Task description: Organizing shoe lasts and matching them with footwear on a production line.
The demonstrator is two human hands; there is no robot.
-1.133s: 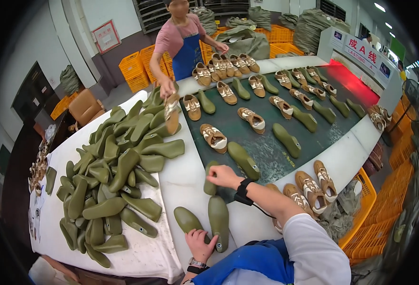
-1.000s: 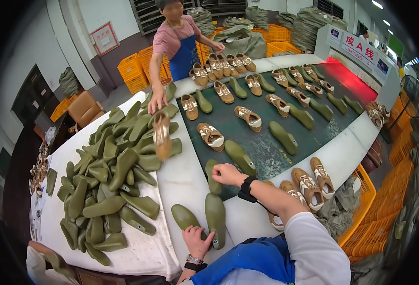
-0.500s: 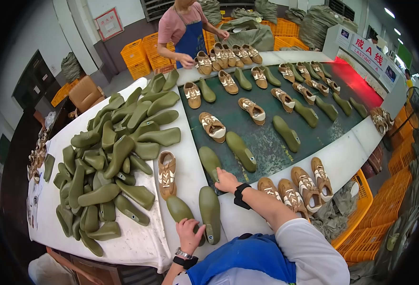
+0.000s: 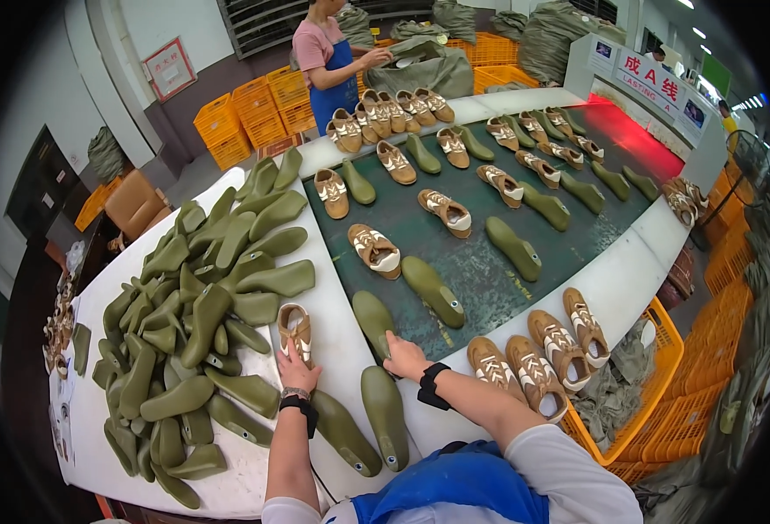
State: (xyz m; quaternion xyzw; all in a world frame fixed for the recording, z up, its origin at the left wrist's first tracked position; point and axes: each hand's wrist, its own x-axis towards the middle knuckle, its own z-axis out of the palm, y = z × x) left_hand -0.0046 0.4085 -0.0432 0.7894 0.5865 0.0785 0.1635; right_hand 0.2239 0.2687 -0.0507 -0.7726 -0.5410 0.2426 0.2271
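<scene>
My left hand [image 4: 297, 374] reaches over the near end of a brown sneaker [image 4: 295, 325] with white stripes, its fingers stretched onto the shoe and its thumb apart. The shoe's near end is hidden under that hand. My right hand [image 4: 406, 356] is closed round the near end of a green shoe last [image 4: 371, 316], which lies at the near left corner of the dark green belt [image 4: 498, 301]. Two more green lasts, one on the left [image 4: 343, 430] and one on the right [image 4: 385, 410], lie side by side on the white tabletop just before me.
A big heap of green lasts [image 4: 179, 327] covers the white table [image 4: 258, 467] at left. Shoes and lasts stand in rows along the belt. Several sneakers [image 4: 538, 367] line its near edge, beside an orange crate [image 4: 664, 367]. Across the belt a person [image 4: 328, 70] in a blue apron handles sacks.
My left hand has let go of a green last and moved forward onto the sneaker. My right hand stays on its last. The person opposite has turned from the shoes toward the sacks.
</scene>
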